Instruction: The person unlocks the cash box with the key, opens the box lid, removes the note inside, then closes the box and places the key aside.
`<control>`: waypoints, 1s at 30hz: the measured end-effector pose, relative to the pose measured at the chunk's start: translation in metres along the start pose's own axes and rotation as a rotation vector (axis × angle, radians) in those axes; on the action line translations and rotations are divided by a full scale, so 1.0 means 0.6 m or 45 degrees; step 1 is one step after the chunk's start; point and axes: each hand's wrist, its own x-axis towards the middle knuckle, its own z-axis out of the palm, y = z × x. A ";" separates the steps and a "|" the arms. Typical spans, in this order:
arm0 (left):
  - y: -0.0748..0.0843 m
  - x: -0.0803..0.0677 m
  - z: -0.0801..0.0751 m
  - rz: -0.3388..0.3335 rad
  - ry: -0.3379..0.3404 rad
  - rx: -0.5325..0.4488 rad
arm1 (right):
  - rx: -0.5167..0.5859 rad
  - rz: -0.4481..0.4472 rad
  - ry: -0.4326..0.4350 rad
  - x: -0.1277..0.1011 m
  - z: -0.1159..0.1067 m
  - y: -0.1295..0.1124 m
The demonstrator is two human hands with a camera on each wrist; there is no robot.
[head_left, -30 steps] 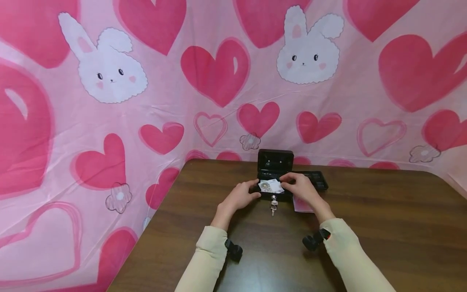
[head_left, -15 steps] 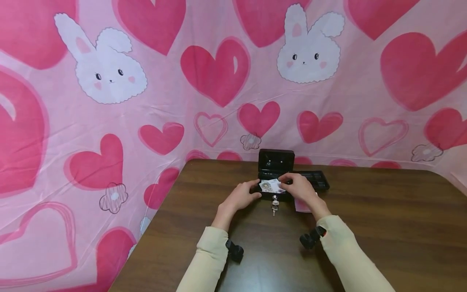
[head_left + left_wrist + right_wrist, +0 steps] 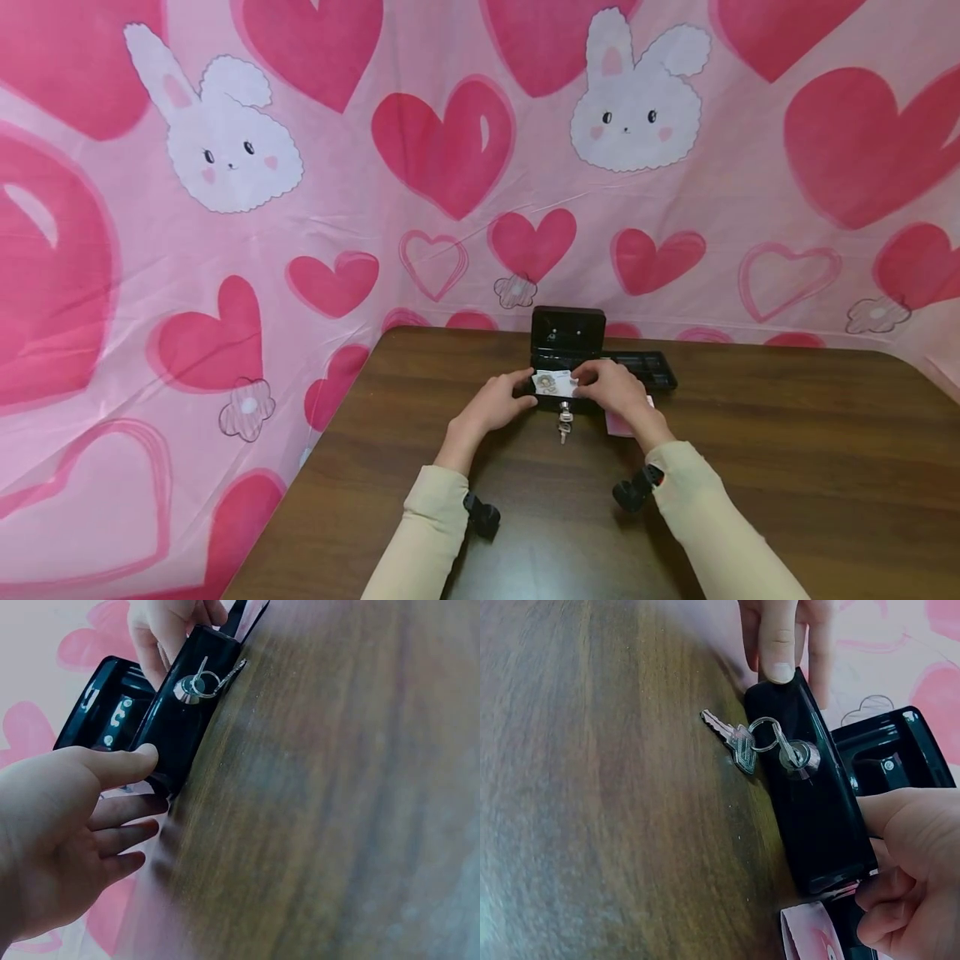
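A black cash box (image 3: 547,403) stands at the back of the wooden table with its lid (image 3: 567,329) raised. White paper notes with a brown printed picture, like banknotes (image 3: 551,382), lie in it. My left hand (image 3: 491,404) holds the box's left end, thumb on the front corner and fingers along the side. At the right end my right hand (image 3: 617,387) pinches the edge of the notes, its other fingers curled outside the box wall. A key sits in the front lock (image 3: 799,757), and a second key (image 3: 739,746) hangs from its ring.
A black compartment tray (image 3: 662,371) sits right of the box, partly behind my right hand. A pink patterned paper or pouch (image 3: 618,424) lies under my right wrist. The wooden table (image 3: 787,450) meets a pink heart-and-rabbit cloth (image 3: 450,275) behind the box.
My right hand has shifted slightly left and down at the box's right end, and the notes have settled flatter and neater. My left hand has stayed on the box.
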 end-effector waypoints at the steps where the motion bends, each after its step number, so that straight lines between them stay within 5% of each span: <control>1: 0.000 0.000 0.000 0.003 0.001 -0.002 | -0.001 0.002 -0.005 0.000 -0.001 0.000; 16: 0.000 0.000 -0.004 0.004 -0.004 -0.028 | -0.087 0.078 -0.052 0.003 -0.015 -0.041; 30: 0.000 0.004 -0.013 0.003 -0.033 -0.039 | 0.230 -0.050 0.121 0.007 -0.004 -0.046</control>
